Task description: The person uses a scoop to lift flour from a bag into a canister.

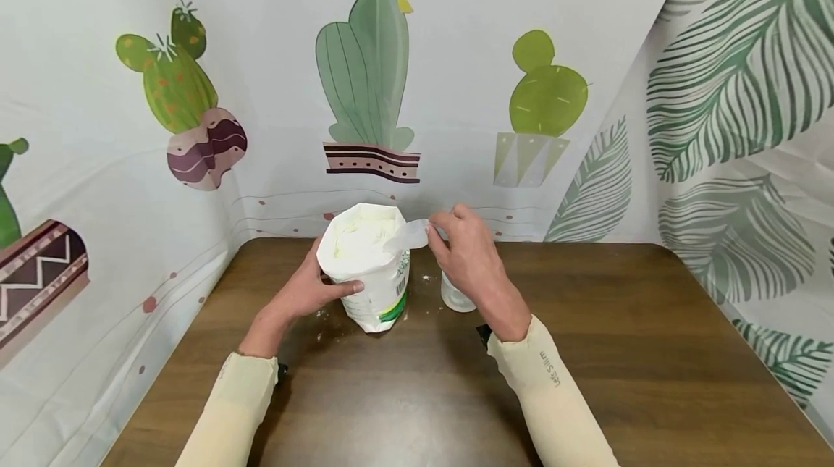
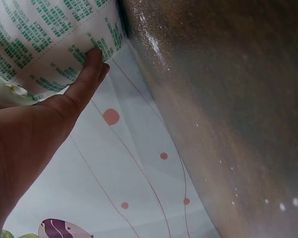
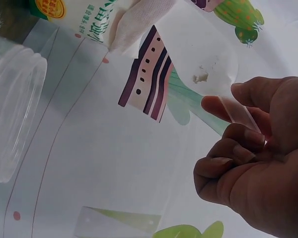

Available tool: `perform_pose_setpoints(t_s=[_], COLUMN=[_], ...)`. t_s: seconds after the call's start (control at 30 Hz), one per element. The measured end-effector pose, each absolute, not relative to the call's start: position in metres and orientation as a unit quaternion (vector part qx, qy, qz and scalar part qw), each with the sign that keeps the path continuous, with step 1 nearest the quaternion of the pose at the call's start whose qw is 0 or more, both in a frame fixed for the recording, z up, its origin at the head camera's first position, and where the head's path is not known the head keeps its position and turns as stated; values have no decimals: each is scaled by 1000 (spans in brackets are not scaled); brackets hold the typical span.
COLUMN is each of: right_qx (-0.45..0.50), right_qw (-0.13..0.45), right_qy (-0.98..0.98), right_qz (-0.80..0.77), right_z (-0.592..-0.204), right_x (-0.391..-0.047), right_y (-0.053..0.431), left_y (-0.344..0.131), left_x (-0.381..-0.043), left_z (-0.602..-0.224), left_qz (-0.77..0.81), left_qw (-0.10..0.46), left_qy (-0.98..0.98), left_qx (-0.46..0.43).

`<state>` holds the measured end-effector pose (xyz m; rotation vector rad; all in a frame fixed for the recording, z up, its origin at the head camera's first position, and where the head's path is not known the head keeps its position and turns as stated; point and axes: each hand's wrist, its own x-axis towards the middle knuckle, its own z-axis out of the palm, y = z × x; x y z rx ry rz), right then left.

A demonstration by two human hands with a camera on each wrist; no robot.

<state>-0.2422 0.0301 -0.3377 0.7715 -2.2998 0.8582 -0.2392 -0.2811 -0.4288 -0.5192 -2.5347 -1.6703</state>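
Note:
A white paper bag with green print stands open-topped on the table, white flour-like powder inside. My left hand holds its left side, thumb across the front; the left wrist view shows fingers against the printed paper. Between thumb and forefinger, my right hand pinches a translucent plastic scoop, its far end over the bag's right rim. In the right wrist view a crumb of powder clings to the scoop. Below my right hand stands a clear plastic jar, partly hidden by the hand.
Powder specks lie on the brown wooden table around the bag. Behind the table's far edge hangs a white cloth printed with cacti and leaves. The jar's ridged rim shows at the left of the right wrist view.

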Motion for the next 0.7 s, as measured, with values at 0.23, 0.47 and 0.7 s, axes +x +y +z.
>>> perform_pose_setpoints(t_s=[0.23, 0.47, 0.7], right_qx=[294, 297, 300], right_qw=[287, 292, 283], right_qy=[-856, -857, -860], right_qz=[315, 304, 300], right_z=[-336, -338, -337], right_x=[-243, -246, -244], right_y=[26, 23, 14], left_y=[-280, -280, -282], left_x=[-240, -240, -238], left_z=[-430, -428, -428], left_qz=[-540, -539, -539], left_qw=[33, 32, 29], left_qy=[-823, -823, -824], left_qx=[-172, -176, -173])
